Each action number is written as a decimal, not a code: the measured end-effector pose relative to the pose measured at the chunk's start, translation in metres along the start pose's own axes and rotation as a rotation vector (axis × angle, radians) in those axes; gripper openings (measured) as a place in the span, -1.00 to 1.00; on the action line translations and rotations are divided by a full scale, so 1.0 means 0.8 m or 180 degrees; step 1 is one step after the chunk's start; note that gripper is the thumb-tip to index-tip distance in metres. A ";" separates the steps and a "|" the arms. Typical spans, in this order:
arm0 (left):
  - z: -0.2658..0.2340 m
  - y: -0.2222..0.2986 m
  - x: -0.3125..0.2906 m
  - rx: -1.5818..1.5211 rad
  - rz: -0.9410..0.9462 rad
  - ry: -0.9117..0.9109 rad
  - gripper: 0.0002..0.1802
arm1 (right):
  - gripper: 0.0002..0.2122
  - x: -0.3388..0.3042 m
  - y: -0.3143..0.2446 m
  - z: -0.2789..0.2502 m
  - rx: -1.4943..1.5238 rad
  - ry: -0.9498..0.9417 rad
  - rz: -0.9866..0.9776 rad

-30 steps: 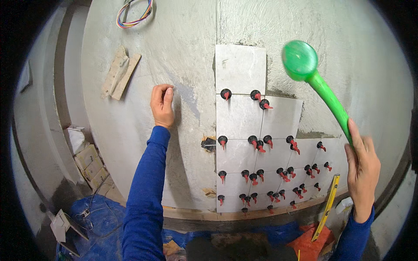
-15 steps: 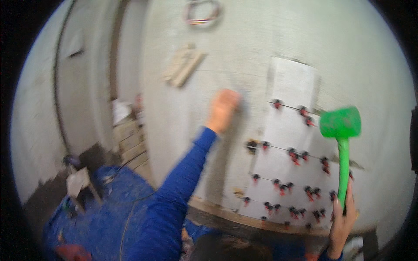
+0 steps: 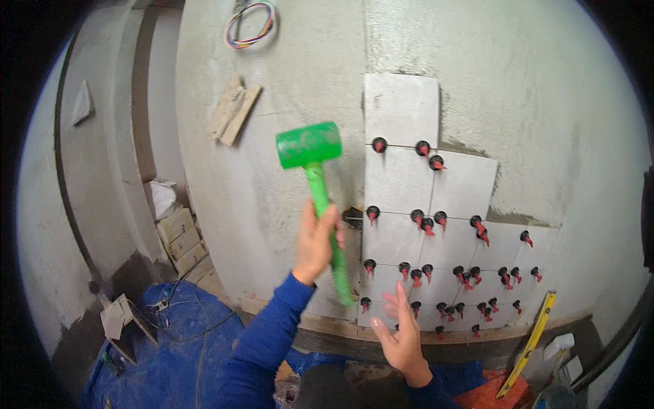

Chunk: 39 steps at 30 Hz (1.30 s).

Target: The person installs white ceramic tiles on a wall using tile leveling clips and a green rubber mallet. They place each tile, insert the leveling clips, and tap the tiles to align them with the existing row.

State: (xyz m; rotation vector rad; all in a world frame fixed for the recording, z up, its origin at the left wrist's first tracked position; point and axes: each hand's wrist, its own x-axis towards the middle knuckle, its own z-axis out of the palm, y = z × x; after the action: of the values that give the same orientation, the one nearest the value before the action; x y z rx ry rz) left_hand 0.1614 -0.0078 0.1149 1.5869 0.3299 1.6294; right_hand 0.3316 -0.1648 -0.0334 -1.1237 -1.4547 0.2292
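My left hand [image 3: 317, 242] is wrapped round the handle of a green rubber mallet [image 3: 310, 145], whose head points up in front of the bare wall. To the right, my right hand [image 3: 403, 335] has its fingers apart and holds nothing, just in front of the lowest tile rows. Pale grey tiles [image 3: 400, 109] stand on the wall in stepped rows, with one tile alone at the top. Black round levelling clips with red handles [image 3: 436, 162] sit along the joints between them.
A yellow spirit level [image 3: 528, 344] leans at the lower right. Coiled coloured wires [image 3: 251, 26] and a wooden piece [image 3: 235, 111] are on the wall at upper left. A blue sheet [image 3: 177, 347] covers the floor, with a small stool [image 3: 126, 324] and stacked boxes [image 3: 180, 235] nearby.
The mallet has passed from my right hand to my left and moved left. My right hand has let go and opened. The view has shifted to the right.
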 end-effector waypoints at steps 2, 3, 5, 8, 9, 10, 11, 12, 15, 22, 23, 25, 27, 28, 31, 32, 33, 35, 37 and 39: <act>-0.016 0.001 0.032 -0.0018 -0.0141 0.0037 -0.70 | -0.30 -0.040 0.048 -0.003 0.0339 0.0096 0.0490; -0.020 -0.001 0.047 -0.0014 -0.0131 -0.0038 -0.69 | -0.28 -0.060 0.075 -0.006 0.0459 0.0182 0.0626; -0.026 -0.005 0.072 0.0090 -0.0289 -0.0066 -0.68 | -0.27 -0.110 0.123 -0.023 0.0520 0.0218 0.1018; -0.025 -0.010 0.094 0.0178 -0.0286 -0.0225 -0.66 | -0.33 -0.176 0.168 -0.054 0.0490 0.0308 0.1958; -0.024 -0.011 0.096 0.0144 -0.0315 -0.0220 -0.66 | -0.35 -0.196 0.174 -0.063 0.0542 0.0363 0.2230; -0.021 -0.011 0.097 0.0136 -0.0355 -0.0228 -0.66 | -0.35 -0.208 0.178 -0.071 0.0283 0.0353 0.2290; -0.019 -0.010 0.096 0.0127 -0.0394 -0.0231 -0.66 | -0.35 -0.218 0.179 -0.080 0.0051 0.0321 0.2256; -0.017 -0.010 0.095 0.0118 -0.0433 -0.0237 -0.66 | -0.35 -0.225 0.181 -0.085 -0.0288 0.0317 0.2471; -0.010 -0.011 0.093 0.0022 -0.0540 -0.0195 -0.65 | -0.37 -0.252 0.182 -0.104 0.0193 0.0536 0.2734; -0.014 -0.015 0.097 -0.0347 -0.0786 -0.0489 -0.63 | -0.44 -0.312 0.272 -0.104 -0.0456 0.0686 0.1470; -0.015 -0.014 0.097 -0.0386 -0.0775 -0.0459 -0.63 | -0.44 -0.319 0.280 -0.106 -0.0478 0.0672 0.1566; -0.016 -0.013 0.096 -0.0488 -0.0756 -0.0433 -0.64 | -0.45 -0.331 0.286 -0.111 -0.0521 0.0647 0.1760; -0.016 -0.012 0.095 -0.0614 -0.0761 -0.0437 -0.64 | -0.44 -0.339 0.283 -0.117 -0.0228 0.0636 0.2062; -0.015 -0.011 0.094 -0.0587 -0.0741 -0.0438 -0.64 | -0.44 -0.341 0.283 -0.118 -0.0079 0.0632 0.2211; -0.014 -0.013 0.088 -0.0549 -0.0785 -0.0470 -0.64 | -0.43 -0.349 0.287 -0.117 0.0340 0.0744 0.2270; -0.014 -0.014 0.086 -0.0551 -0.0830 -0.0520 -0.64 | -0.43 -0.351 0.292 -0.115 0.0157 0.0724 0.2105; -0.014 -0.015 0.083 -0.0558 -0.0881 -0.0601 -0.63 | -0.43 -0.352 0.297 -0.113 -0.0022 0.0704 0.1940; -0.017 -0.016 0.080 -0.0716 -0.0969 -0.0605 -0.63 | -0.43 -0.358 0.302 -0.112 -0.0016 0.0734 0.1942; -0.021 -0.017 0.078 -0.0808 -0.0976 -0.0565 -0.63 | -0.43 -0.365 0.299 -0.115 0.0350 0.0832 0.2277; -0.025 -0.019 0.078 -0.0814 -0.0905 -0.0470 -0.63 | -0.43 -0.366 0.291 -0.118 0.0377 0.0839 0.2303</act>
State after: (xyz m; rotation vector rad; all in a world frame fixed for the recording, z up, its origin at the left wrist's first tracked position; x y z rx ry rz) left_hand 0.1567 0.0517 0.1450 1.3870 0.2452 1.2753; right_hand 0.4697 -0.3023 -0.3666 -1.4841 -0.7485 0.6353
